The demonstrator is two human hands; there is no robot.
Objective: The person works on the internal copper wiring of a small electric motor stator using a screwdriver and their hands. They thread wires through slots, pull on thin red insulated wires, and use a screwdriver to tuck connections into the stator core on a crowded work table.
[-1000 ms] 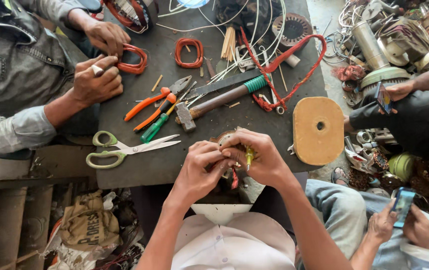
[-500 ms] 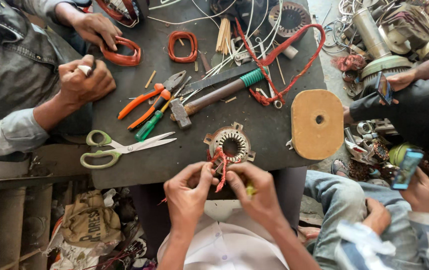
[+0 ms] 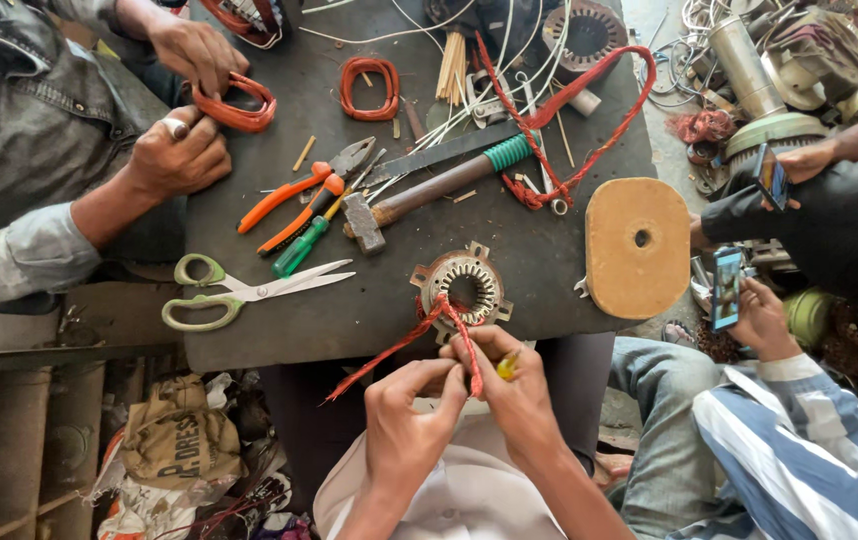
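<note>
Red twisted cord (image 3: 444, 335) is pinched in both hands at the table's near edge: left hand (image 3: 404, 415) fingers closed on it, right hand (image 3: 514, 385) gripping it plus a small yellow-tipped tool (image 3: 506, 366). Just beyond the knuckles sits the round metal stator (image 3: 462, 287), with green-handled scissors (image 3: 234, 290) further off to the left.

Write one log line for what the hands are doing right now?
left hand: pinching red cord | right hand: gripping red cord, small yellow thing | cord loops through metal ring | table: scissors, hammer
</note>
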